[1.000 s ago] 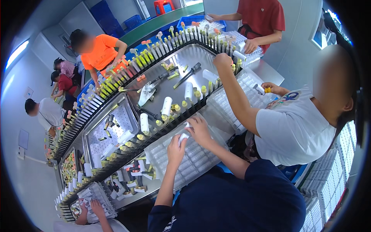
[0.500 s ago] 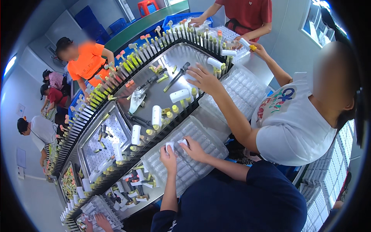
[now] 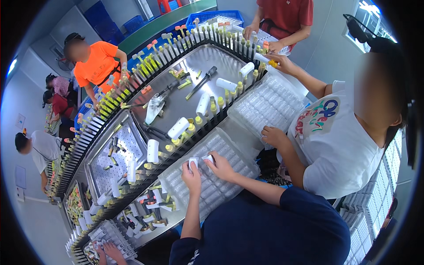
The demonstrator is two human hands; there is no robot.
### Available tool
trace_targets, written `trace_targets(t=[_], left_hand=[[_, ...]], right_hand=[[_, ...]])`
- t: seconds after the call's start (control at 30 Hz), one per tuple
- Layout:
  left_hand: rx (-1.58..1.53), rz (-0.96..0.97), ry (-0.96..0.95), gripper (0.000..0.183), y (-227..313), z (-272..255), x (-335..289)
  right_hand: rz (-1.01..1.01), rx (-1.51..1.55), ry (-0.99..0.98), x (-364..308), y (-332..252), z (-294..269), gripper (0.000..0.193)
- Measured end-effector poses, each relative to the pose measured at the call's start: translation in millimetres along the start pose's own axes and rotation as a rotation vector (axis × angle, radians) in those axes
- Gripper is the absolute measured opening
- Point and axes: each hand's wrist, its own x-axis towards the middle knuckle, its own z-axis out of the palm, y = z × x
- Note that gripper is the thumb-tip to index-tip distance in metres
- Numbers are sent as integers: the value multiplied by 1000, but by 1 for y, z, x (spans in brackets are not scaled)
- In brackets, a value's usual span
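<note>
Both my hands are over a clear plastic tray (image 3: 229,152) with rows of moulded pockets. My left hand (image 3: 191,179) is closed around a small white plastic piece (image 3: 193,160), whose pale end stands up above the fingers. Close beside it, to the right, my right hand (image 3: 222,168) pinches another small white piece (image 3: 207,158). The two pieces are apart, with a narrow gap between them. My fingers partly cover both, so their exact kind cannot be made out.
Beyond the tray runs a curved line of black holders with yellow-green stems and white tubes (image 3: 178,128). Inside it lie steel trays (image 3: 187,66) with black-handled tools. Loose white and yellow parts (image 3: 148,212) are heaped at left. A co-worker's hand (image 3: 274,136) is at right; another's hands (image 3: 112,251) lower left.
The co-worker on the right has drawn one arm back from the line toward their body. The white tubes on the line have shifted slightly. My hands keep their hold on the white pieces.
</note>
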Motion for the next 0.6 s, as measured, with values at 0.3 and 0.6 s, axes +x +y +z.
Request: trace_targets(t=[0.3, 0.6], left_hand=[[-6, -30, -7, 25, -2, -2, -1], [-65, -70, -22, 23, 1, -3, -1]], right_hand=[[2, 53, 38, -2, 8, 5, 48], [-26, 95, 24, -2, 10, 5, 46]])
